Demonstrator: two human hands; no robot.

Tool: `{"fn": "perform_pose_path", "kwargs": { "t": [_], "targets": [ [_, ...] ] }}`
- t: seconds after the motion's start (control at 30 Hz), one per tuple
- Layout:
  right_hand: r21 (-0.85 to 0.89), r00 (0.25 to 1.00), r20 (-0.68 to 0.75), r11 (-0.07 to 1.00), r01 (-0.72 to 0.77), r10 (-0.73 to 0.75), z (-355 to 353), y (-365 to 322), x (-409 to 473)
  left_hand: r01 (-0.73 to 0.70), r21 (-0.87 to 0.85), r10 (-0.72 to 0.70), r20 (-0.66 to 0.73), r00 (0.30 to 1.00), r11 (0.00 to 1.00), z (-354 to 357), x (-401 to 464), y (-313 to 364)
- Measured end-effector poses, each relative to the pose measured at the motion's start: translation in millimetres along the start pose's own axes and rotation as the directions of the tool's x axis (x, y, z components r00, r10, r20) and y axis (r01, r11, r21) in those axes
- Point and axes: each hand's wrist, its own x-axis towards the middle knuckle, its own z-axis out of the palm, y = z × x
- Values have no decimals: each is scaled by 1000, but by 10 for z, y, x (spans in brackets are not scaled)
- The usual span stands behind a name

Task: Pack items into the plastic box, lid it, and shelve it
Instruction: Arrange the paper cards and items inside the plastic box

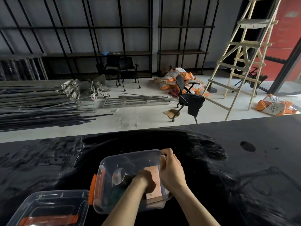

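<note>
A clear plastic box [130,156] with an orange latch [93,186] on its left end stands on the black table, near the front edge. My left hand [145,181] reaches down inside it, fingers curled over a pink-brown block [154,195] that lies against the right wall. A dark object [127,181] and a dark green item [117,194] lie in the box beside the hand. My right hand [171,170] grips the box's right rim near the far corner. The clear lid [53,207], with an orange handle [48,220], lies on the table at lower left.
The black table [244,168] stretches wide to both sides and has a round hole [247,146] at the right. Beyond it are metal bars on the floor, office chairs [189,98], orange sacks, a wooden ladder [241,62] and black wall shelving [123,53].
</note>
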Motion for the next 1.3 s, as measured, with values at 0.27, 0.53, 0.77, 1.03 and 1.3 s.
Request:
{"fn": "perform_pose_path", "kwargs": {
  "t": [0.27,0.53,0.77,1.03,1.3],
  "targets": [
    [-13,1000,-12,1000,12,-12,14,10,13,29,239,-20,-40,999,971,132,194,-3],
    [-16,1000,0,1000,15,-15,-9,-7,-2,66,219,2,-294,956,974,46,-59,-34],
    [-14,1000,6,1000,23,-23,-24,-7,-5,33,454,245,-540,805,890,-73,-211,-58],
    [-20,999,-15,999,43,-43,-6,-10,-3,-61,226,182,-568,802,972,-31,-188,-59],
    [-30,1000,5,999,20,-19,-30,-25,4,53,143,26,-502,864,988,92,-44,-53]
  ]
}}
